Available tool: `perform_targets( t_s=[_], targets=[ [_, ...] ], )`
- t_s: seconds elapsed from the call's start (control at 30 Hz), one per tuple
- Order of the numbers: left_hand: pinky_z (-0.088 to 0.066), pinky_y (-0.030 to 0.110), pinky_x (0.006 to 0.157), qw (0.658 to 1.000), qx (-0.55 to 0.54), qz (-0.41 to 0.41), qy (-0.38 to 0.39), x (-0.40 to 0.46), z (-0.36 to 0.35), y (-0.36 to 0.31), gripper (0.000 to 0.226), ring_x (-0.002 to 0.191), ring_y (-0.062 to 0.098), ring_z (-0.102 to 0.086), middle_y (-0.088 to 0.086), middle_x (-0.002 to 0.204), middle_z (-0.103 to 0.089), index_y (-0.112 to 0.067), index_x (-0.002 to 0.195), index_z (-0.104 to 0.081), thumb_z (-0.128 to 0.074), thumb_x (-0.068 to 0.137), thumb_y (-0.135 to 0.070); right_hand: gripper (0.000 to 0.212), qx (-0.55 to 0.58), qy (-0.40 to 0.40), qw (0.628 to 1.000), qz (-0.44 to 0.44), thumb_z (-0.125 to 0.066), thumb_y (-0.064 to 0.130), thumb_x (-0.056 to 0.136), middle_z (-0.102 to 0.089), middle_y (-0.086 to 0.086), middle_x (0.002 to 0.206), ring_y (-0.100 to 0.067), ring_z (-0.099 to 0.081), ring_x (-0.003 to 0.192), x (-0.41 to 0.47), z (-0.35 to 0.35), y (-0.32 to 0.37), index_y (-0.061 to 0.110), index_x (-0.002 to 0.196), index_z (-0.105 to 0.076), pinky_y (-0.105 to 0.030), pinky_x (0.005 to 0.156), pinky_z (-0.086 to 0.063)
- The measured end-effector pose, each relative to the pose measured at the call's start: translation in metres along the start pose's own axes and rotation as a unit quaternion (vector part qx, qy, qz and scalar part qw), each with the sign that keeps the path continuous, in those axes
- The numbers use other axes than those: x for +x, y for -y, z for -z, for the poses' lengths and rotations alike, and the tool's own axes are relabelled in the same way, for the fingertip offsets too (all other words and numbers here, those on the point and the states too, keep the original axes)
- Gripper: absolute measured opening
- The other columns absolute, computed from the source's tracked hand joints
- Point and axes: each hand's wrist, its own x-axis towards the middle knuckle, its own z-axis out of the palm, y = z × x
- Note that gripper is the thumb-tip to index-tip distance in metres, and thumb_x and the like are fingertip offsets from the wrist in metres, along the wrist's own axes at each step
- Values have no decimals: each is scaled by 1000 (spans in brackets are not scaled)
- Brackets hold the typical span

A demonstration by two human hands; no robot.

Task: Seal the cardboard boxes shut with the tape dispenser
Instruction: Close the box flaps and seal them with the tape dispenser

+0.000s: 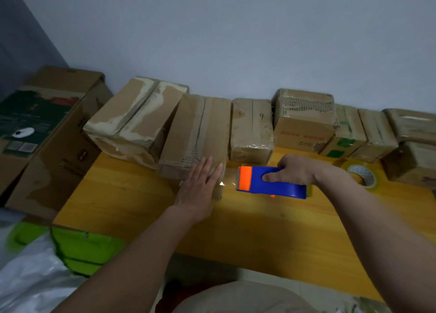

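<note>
The near right corner of the box (195, 135) is hidden under the left hand (200, 185), which lies flat on it with fingers (211, 168) straight and close together, gripping nothing. A faint strip of clear tape (227, 183) glints between that corner and the dispenser (271, 182); where it ends is hard to make out. The dispenser is blue with an orange front plate, held just right of the box above the bench (259, 230). The right hand (298, 171) is clamped on its top, thumb on the near side, the other fingers hidden behind it. The box is worn brown cardboard with torn paper and old tape down its middle seam, flaps down. It stands in a row of boxes along the wall. A tape roll (361, 175) lies partly behind the right wrist.
</note>
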Motion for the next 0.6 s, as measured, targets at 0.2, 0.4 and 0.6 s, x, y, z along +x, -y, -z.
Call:
perform_targets(
  t_s=[0.2,0.4,0.6],
  targets=[
    [-6,48,120,999,-31,19,5,2,2,-4,114,144,21,26,2,157,28,-39,146,20,-67,80,-9,45,-123,-40,991,-21,-56,63,84,-57,0,73,-16,-54,66,6,-5,29,19,74,-53,-28,54,-36],
    [16,36,113,1000,-13,6,-12,0,4,-5,117,143,18,25,1,155,27,-40,144,24,-68,78,-12,32,-226,-102,969,2,-58,52,87,-59,2,80,-17,-59,76,18,-24,62,20,86,-59,-28,62,-45],
    [17,31,110,997,-71,38,-13,2,13,0,103,143,11,21,-4,159,22,-24,151,16,-61,84,-8,38,-231,-79,967,-77,-48,50,94,-62,-4,117,-22,-60,106,16,-71,1,17,112,-56,-32,79,-46]
  ],
)
